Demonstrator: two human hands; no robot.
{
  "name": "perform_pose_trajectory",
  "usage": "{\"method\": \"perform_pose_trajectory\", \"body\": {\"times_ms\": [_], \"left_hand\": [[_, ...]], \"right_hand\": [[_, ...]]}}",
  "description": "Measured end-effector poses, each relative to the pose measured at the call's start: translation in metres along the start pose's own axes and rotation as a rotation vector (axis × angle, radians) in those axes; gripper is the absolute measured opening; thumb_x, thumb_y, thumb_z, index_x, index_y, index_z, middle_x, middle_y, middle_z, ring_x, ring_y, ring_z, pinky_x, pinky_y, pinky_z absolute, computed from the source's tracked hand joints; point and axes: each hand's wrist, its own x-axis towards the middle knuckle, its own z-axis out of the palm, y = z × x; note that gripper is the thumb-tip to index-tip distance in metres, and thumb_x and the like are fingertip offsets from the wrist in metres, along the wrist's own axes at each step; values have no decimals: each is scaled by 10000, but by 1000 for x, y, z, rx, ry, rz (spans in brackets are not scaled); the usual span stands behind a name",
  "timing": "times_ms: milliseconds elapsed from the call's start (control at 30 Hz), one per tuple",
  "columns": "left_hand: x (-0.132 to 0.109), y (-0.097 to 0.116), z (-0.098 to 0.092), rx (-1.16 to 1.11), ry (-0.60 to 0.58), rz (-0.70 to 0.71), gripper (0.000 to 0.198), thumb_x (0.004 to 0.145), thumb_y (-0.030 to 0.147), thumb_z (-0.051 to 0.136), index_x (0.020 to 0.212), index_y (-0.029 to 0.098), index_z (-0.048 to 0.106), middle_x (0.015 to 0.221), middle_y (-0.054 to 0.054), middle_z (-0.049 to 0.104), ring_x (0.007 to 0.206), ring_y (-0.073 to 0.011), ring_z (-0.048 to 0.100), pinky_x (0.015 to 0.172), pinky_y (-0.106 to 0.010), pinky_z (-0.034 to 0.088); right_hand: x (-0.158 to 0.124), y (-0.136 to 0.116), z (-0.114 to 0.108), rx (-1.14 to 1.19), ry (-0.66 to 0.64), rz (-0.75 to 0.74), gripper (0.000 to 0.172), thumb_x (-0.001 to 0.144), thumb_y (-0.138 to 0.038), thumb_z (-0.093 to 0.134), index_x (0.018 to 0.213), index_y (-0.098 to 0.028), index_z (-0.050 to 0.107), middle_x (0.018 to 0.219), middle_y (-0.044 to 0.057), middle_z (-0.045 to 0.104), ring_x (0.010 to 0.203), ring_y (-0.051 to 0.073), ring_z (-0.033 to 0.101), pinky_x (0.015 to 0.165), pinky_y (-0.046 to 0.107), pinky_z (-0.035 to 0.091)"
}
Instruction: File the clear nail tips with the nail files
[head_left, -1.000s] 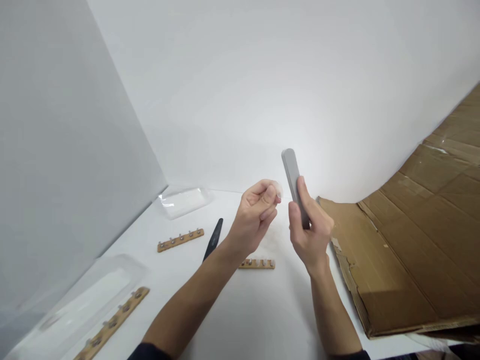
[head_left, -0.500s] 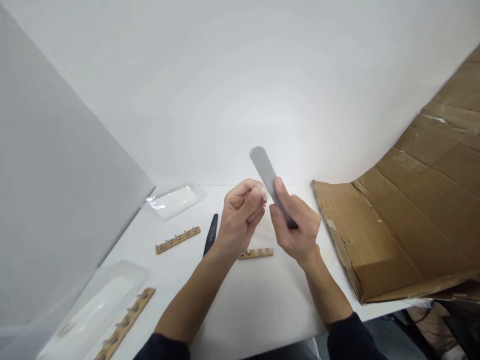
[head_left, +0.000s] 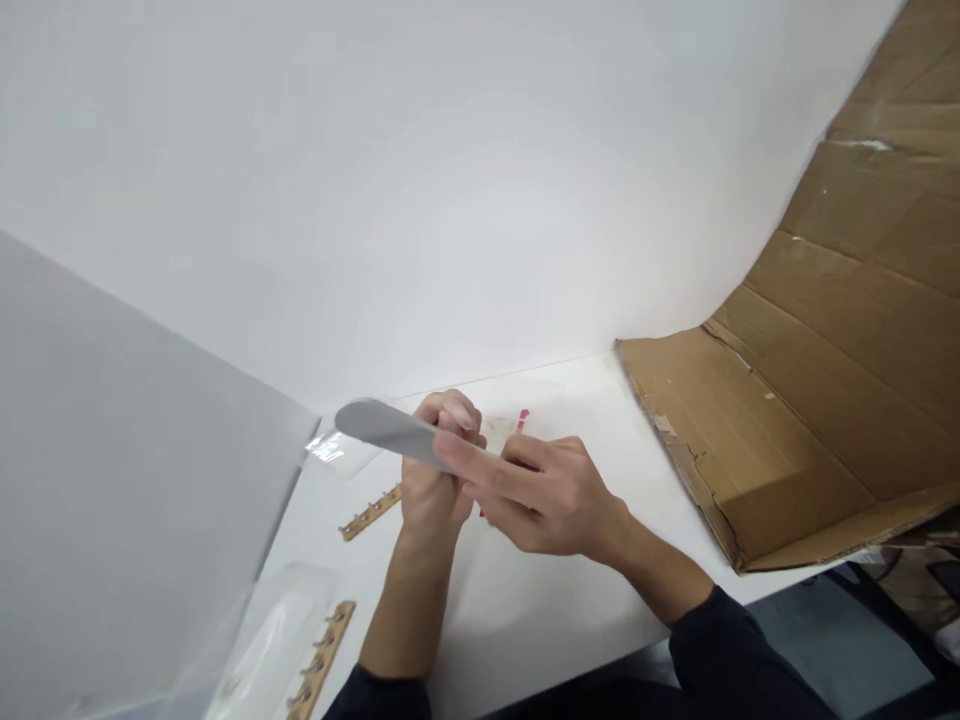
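A grey flat file with a rounded end is pinched in my right hand, its free end pointing left. My left hand is just behind the file, its fingers curled in; what they hold, if anything, is too small to make out. The file passes in front of the left palm and hides part of it; whether they touch is unclear. Beyond my right hand's knuckles a small red and white piece shows on the table, and another bit of red shows below the hands.
Two wooden strips with metal pegs, one farther back and one nearer, lie at left. Beside them are clear plastic trays, far and near. Bent cardboard stands on the right. White walls rise behind and left.
The file has swung from upright to nearly level, pointing left across my left hand. My right hand has moved left and turned. The view has shifted and tilted, and red pieces now show.
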Motion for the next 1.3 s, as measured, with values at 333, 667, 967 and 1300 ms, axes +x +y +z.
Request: {"method": "perform_pose_trajectory", "body": {"times_ms": [333,667,967,1300], "left_hand": [[1,-9,5,83,85,68,483,756,449,933,678,181,539,649,49,433,507,-55,338,413,-175,288],[1,-14,9,125,109,116,403,854,498,865,734,177,654,636,61,486,420,-15,243,361,-173,174],[0,-13,4,106,83,85,384,888,515,828,761,184,681,572,78,429,387,-9,255,378,-177,187],[1,-6,2,44,45,165,280,935,441,797,815,193,748,682,30,582,413,-12,317,385,-197,244]], "right_hand": [[-4,12,0,182,-101,137,467,1120,-217,402,1561,-250,554,739,-51,576,590,92,469,488,222,358],[4,19,-21,298,-301,452,551,1144,-282,297,1690,-217,281,714,-64,645,547,103,526,569,215,446],[1,15,-19,375,-321,510,562,1143,-295,322,1702,-259,275,691,-62,639,582,128,592,630,260,531],[0,8,-22,783,-229,667,562,1148,-480,358,1663,-256,367,638,-68,607,458,107,510,458,230,472]]}}
